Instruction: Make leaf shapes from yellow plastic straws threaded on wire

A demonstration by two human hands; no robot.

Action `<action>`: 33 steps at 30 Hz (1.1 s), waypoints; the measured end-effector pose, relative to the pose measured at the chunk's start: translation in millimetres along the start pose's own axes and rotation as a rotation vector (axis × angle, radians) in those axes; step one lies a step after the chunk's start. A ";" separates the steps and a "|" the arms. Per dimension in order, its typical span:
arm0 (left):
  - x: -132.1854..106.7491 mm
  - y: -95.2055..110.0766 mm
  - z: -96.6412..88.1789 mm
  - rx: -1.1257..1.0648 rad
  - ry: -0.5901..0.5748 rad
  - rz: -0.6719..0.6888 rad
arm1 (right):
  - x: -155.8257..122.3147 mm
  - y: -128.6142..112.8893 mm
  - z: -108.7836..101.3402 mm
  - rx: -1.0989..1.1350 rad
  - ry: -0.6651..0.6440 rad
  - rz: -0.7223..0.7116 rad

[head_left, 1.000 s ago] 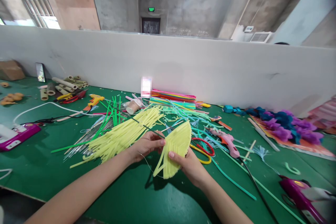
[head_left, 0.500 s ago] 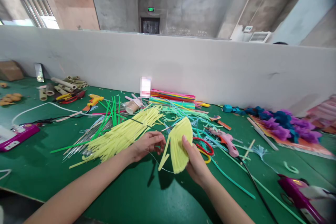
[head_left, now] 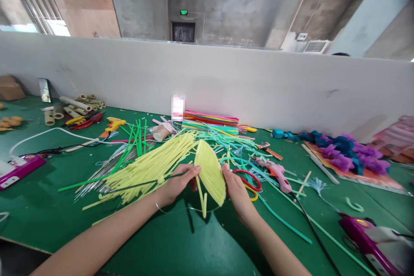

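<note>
A yellow leaf-shaped piece (head_left: 210, 172), made of fuzzy pipe cleaners laid side by side, is held up between both hands. My left hand (head_left: 179, 183) pinches its left edge, thumb in front. A bent yellow strip (head_left: 203, 202) hangs from that side. My right hand (head_left: 237, 187) has its thumb and fingers closed at the right edge. Thin clear thread (head_left: 181, 211) loops from my left wrist below the piece. A slim dark rod (head_left: 142, 183) reaches left from my left hand, across a pile of yellow pipe cleaners (head_left: 152, 155); I cannot tell whether that hand holds it.
Red and yellow scissors (head_left: 250, 181) and a pink glue gun (head_left: 274, 170) lie right of my hands. Behind are coloured pipe cleaner bundles (head_left: 210, 120). A yellow glue gun (head_left: 114, 125) sits at left. Purple power strips (head_left: 24, 170) flank the green table (head_left: 181, 250).
The leaf-shaped piece has turned and moved a little left, showing its broad face. My left hand has come to its left edge, while my right hand has shifted to the right edge.
</note>
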State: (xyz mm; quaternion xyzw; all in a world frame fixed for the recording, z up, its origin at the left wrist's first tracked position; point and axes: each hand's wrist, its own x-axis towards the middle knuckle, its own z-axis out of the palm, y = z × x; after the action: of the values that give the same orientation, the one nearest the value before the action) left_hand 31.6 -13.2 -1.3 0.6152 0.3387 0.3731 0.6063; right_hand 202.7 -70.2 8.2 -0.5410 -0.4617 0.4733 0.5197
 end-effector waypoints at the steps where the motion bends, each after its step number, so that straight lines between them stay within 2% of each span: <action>1: 1.1 1.2 -1.6 0.044 0.036 0.029 | 1.4 2.0 -2.4 -0.086 0.056 -0.106; 4: 5.6 1.4 -6.9 0.126 0.145 0.054 | 0.2 3.1 -7.8 -0.377 0.119 -0.487; 6: 8.7 -0.7 -9.6 0.136 0.188 0.042 | -3.9 0.9 -8.1 -0.595 0.046 -0.669; 7: 9.9 -1.9 -10.5 0.139 0.198 0.037 | -6.1 -0.1 -7.1 -0.683 0.003 -0.713; 10: 11.8 -3.8 -12.1 0.147 0.221 0.034 | -9.2 -0.1 -2.5 -0.800 -0.079 -0.751; 13: 13.2 -4.0 -13.6 0.128 0.233 0.051 | -7.8 2.5 0.1 -0.764 -0.123 -0.779; 19: 20.8 -8.2 -23.2 -0.011 0.243 0.028 | -9.5 0.4 0.6 -0.665 -0.044 -0.806; 28: 25.5 -11.7 -31.8 -0.241 0.319 -0.008 | -4.9 6.6 -1.0 -0.737 0.050 -1.007; 30: 25.7 -11.6 -33.1 -0.239 0.324 0.002 | -4.2 7.3 -1.0 -0.764 0.050 -0.999; 33: 25.6 -10.4 -34.4 -0.129 0.336 0.060 | -4.7 2.9 -1.3 -0.817 -0.030 -0.887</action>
State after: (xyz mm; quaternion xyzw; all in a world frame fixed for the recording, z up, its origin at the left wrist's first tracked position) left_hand 14.7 26.4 -10.8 0.5139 0.3922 0.5094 0.5680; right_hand 203.4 -75.1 5.4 -0.4459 -0.7951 0.0033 0.4111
